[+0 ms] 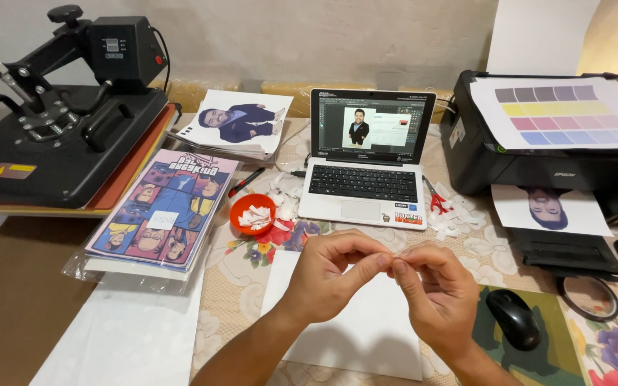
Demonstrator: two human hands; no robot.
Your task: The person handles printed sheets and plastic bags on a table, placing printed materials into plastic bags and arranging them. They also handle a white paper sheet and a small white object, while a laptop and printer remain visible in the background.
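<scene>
Fingertips of both hands meet above the white sheet [366, 336], the landmark here. Left of it lies a bagged comic-style print [162, 211]; beyond its left corner an orange bowl [253, 213] already holds white scraps. The left hand [330, 275] and right hand [434, 289] pinch something tiny, too small to identify. Right of the sheet, a mouse [513, 318]; the sheet itself looks bare, so most work seems left.

Open laptop screen [372, 120] centre back, bagged colourful print [162, 211] left
</scene>
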